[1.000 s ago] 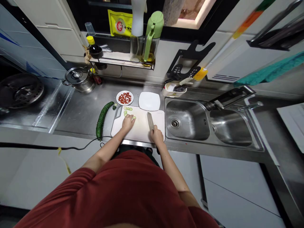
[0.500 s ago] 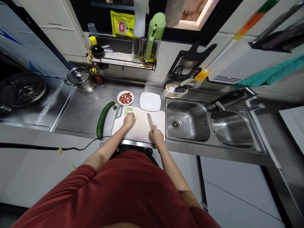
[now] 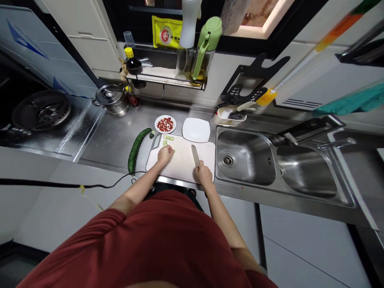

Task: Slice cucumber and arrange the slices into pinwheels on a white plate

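My left hand (image 3: 165,154) is closed over the left part of the white cutting board (image 3: 183,172), with a small cucumber slice (image 3: 173,151) at its fingertips. Just above it, several pale green slices (image 3: 168,138) lie in a bent row near the board's top left. My right hand (image 3: 203,173) grips a knife (image 3: 195,155) over the board's right side, its blade pointing up and left, apart from the slices. A long cucumber (image 3: 137,150) rests on the counter left of the board, and a small dark green end piece (image 3: 152,135) sits near its tip.
Behind the board stand a plate of red pieces (image 3: 165,124) and a bare white plate (image 3: 196,130). The double sink (image 3: 246,156) adjoins on the right. A lidded pot (image 3: 113,100) stands back left, under a shelf (image 3: 168,80) with bottles. A black cable (image 3: 60,184) crosses at left.
The whole view has shifted, so the counter appears further right. The slice at my left fingertips is less visible, with the fingers more closed around it. My right hand still holds the knife.
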A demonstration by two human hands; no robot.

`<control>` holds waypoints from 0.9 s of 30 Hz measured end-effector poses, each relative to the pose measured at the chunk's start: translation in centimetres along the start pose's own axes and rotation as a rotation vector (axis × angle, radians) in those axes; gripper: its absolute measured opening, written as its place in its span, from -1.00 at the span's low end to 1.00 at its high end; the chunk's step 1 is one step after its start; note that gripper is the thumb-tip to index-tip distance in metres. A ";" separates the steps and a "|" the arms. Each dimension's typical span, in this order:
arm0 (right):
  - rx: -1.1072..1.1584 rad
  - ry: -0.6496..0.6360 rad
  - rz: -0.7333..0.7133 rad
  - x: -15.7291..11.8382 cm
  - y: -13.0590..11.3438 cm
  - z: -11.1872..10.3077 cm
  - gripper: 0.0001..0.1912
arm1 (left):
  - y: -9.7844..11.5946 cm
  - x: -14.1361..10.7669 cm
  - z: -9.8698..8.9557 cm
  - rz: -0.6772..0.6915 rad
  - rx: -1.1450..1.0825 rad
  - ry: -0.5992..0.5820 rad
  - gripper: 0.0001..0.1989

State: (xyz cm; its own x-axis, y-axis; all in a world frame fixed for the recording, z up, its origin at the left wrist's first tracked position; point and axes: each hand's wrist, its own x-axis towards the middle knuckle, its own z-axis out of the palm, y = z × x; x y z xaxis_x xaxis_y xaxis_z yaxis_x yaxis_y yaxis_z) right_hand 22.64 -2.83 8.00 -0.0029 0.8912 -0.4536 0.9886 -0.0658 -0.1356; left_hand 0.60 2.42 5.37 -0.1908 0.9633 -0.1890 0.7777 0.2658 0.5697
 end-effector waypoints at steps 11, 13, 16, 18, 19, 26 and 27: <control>-0.014 0.005 -0.022 0.1 0.1 0.1 -0.69 | -1.9 1.1 -1.5 -0.166 0.108 0.162 -0.86; -0.018 0.006 -0.022 0.2 0.1 0.1 -0.69 | -2.1 1.2 -1.6 -0.179 0.111 0.169 -0.85; -0.020 0.011 -0.020 0.2 0.1 0.1 -0.69 | -2.3 1.4 -1.6 -0.178 0.103 0.169 -0.84; -0.020 0.008 -0.019 0.2 0.1 0.2 -0.69 | -2.4 1.5 -1.6 -0.178 0.103 0.176 -0.84; -0.019 0.006 -0.020 0.2 0.1 0.2 -0.69 | -2.5 1.5 -1.6 -0.179 0.104 0.183 -0.84; -0.011 0.002 -0.019 0.2 0.1 0.1 -0.68 | -2.8 0.9 -1.3 -0.040 0.156 0.249 -0.70; -0.010 -0.002 -0.017 0.2 0.1 0.1 -0.68 | -2.8 0.8 -1.2 0.001 0.173 0.247 -0.69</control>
State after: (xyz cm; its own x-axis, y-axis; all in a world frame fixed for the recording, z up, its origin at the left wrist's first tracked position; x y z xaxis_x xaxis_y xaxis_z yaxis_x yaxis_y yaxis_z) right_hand 22.76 -2.71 7.85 -0.0202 0.8913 -0.4529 0.9899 -0.0459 -0.1345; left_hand -2.43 2.50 4.63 -0.3130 0.9495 0.0238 0.8644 0.2744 0.4213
